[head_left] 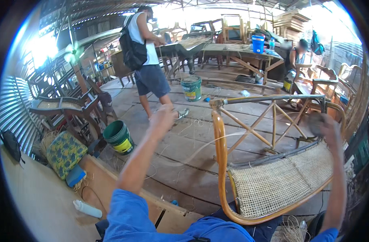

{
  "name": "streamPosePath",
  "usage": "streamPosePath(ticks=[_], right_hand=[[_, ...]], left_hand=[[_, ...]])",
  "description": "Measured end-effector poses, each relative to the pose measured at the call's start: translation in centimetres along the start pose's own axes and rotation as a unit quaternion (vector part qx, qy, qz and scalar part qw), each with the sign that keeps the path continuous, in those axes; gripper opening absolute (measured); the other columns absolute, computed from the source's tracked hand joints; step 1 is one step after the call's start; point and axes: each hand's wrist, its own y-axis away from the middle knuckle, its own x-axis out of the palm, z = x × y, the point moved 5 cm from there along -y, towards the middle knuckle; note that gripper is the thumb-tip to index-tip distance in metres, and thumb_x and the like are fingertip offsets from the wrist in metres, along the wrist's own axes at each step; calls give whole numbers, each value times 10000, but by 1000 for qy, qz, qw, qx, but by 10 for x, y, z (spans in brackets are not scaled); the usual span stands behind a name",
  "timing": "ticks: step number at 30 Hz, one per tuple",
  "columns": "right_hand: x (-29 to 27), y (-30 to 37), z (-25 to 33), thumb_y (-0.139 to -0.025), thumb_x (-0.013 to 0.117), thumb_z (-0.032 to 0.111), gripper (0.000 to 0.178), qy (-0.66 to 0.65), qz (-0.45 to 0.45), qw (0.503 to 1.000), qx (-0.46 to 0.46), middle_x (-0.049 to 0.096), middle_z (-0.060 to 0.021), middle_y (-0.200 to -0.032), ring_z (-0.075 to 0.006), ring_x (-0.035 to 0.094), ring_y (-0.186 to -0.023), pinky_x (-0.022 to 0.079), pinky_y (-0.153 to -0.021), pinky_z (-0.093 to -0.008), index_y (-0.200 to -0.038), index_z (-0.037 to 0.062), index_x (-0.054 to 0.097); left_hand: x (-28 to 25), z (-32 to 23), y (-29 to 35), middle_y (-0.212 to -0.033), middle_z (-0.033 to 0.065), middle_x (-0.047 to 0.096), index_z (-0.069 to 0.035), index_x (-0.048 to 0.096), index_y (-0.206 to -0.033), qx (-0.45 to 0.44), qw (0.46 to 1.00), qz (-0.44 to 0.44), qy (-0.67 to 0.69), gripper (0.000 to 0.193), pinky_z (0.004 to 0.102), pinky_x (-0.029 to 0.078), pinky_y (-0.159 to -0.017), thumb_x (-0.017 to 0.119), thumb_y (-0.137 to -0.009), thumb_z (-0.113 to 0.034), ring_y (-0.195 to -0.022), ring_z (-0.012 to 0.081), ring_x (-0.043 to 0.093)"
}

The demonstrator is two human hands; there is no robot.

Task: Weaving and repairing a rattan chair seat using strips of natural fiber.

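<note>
Nearest the camera, blue sleeves and blue-clad knees fill the lower edge, and the rattan chair point(269, 177) lies tipped on its side across the lap and the plank floor point(180, 161). It is the largest thing at hand: a glossy, honey-coloured bent-cane frame whose woven cane seat panel point(281, 183), a fine open mesh with a pale straw texture, faces up toward the camera. The seat's long axis runs from lower left to upper right, and the rounded frame edge curves along its near side. Beyond it the crossed cane struts of the frame stand up, topped by a straight rail running left to right. The left hand point(163, 117) is raised out over the floor, fingers closed, pulling a thin pale cane strand point(200, 149) that arcs back to the chair's left upright. The right hand point(327, 127) sits at the seat's far right corner against the frame; it is blurred, and I cannot tell whether it grips anything. Left of the arm a green plastic bucket point(119, 137) stands on the floor, with a yellow-and-blue patterned cushion point(65, 153) further left. A white cylindrical bottle point(87, 209) lies on the pale board point(43, 201) at the lower left. A person with a black backpack point(148, 60) stands beyond.
</note>
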Motion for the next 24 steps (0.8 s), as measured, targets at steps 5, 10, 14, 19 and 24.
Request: streamPosePath(ticks=[5,10,14,19,24], right_hand=[[166,1,135,-835,532,168,236,140,70,969,-190,603,-195,-823,-359,612,-779,474,-647,-454,-1043,64,492],[167,6,157,-820,512,120,225,92,18,966,-242,620,-173,-789,-382,599,-732,452,-638,-480,-1042,100,484],[151,0,132,-831,519,138,178,187,91,957,-204,622,-189,-813,-377,598,-779,446,-670,-477,-1000,82,512],[127,-1,116,-835,523,176,173,257,111,947,-156,624,-179,-796,-358,605,-787,467,-663,-454,-975,80,553],[106,-4,90,-837,556,234,281,285,72,942,-165,625,-191,-814,-382,594,-793,462,-686,-438,-1075,86,569]], left_hand=[[32,-173,-12,-904,242,611,1,605,-981,94,963,56,247,322,386,475,-727,598,-830,-284,-870,349,618],[40,-186,-6,-702,178,599,-17,607,-858,83,964,109,227,241,377,465,-562,570,-854,-255,-661,309,624],[29,-216,2,-695,168,607,-51,614,-797,240,954,34,179,305,444,462,-564,510,-871,-329,-665,358,605],[47,-231,-7,-655,149,588,-78,612,-875,244,949,109,169,206,427,455,-542,524,-852,-263,-633,346,592],[60,-248,-25,-641,186,587,-66,625,-708,309,937,111,117,332,423,469,-549,503,-817,-355,-605,335,596]])
